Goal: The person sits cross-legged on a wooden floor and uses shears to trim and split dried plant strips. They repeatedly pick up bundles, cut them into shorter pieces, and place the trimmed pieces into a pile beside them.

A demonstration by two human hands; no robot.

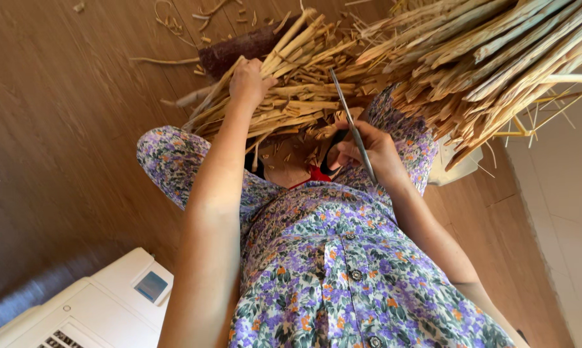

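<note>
My left hand (251,82) grips a bundle of pale dried reed strips (291,96) that lies across my lap and the wooden floor. My right hand (371,154) holds a pair of grey metal scissors (349,116), blades pointing up toward the bundle. Short cut pieces (297,151) lie scattered between my knees. I wear a purple flowered dress (342,258).
A large heap of long dried strips (490,58) fills the upper right. A dark brown mat piece (239,48) lies behind the bundle. A white appliance (91,309) stands at lower left. A white tray (458,167) sits under the heap, and loose scraps (175,22) litter the floor.
</note>
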